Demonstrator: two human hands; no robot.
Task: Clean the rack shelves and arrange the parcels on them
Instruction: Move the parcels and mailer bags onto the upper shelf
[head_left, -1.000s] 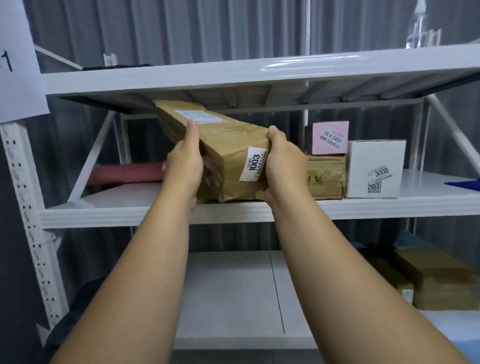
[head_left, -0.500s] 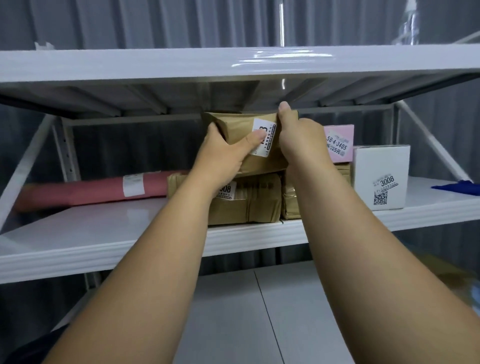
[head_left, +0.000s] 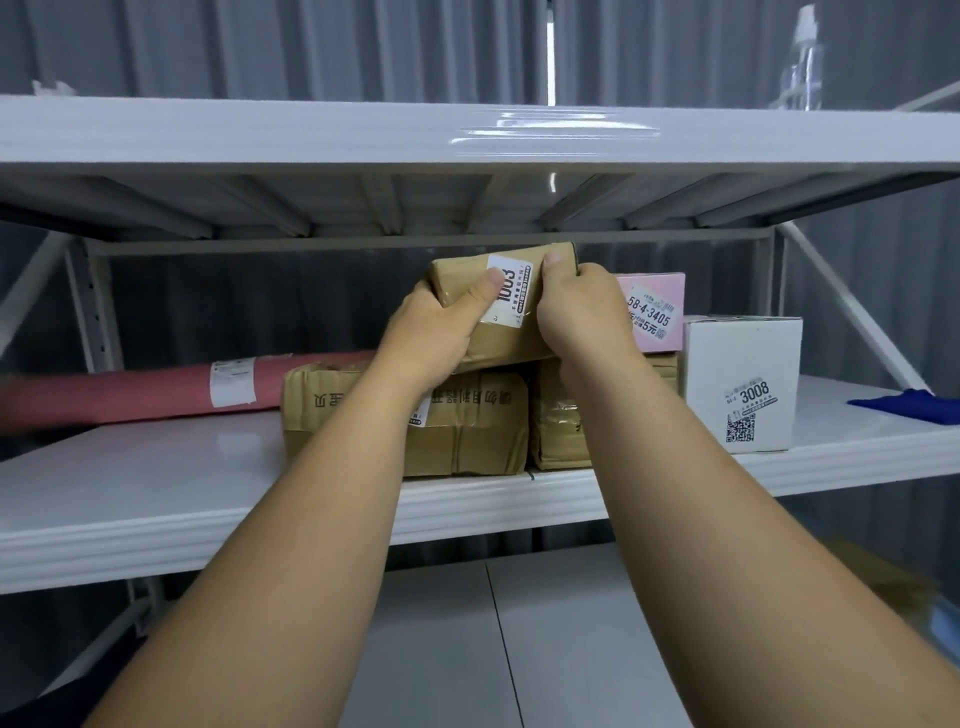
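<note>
A long brown paper parcel (head_left: 511, 338) labelled 1003 lies end-on toward me, on top of two brown parcels on the middle shelf (head_left: 156, 478). My left hand (head_left: 436, 332) grips its left side, thumb on the label. My right hand (head_left: 582, 317) grips its right side, thumb on the top edge. Beneath are a wide brown parcel (head_left: 467, 431) and a second brown parcel (head_left: 558, 431). A pink box (head_left: 657, 306) sits to the right, partly behind my right hand. A white box (head_left: 743, 384) marked 3008 stands further right.
A pink roll (head_left: 156, 389) with a white label lies at the back left of the middle shelf. A blue cloth (head_left: 904, 402) rests at its far right. A clear spray bottle (head_left: 802, 62) stands on the top shelf (head_left: 363, 135). Brown parcels show blurred at lower right.
The 1003 parcel has gone from tilted in front of the shelf to lying on top of the two brown parcels. Both hands stayed on its near end, moving forward and slightly right.
</note>
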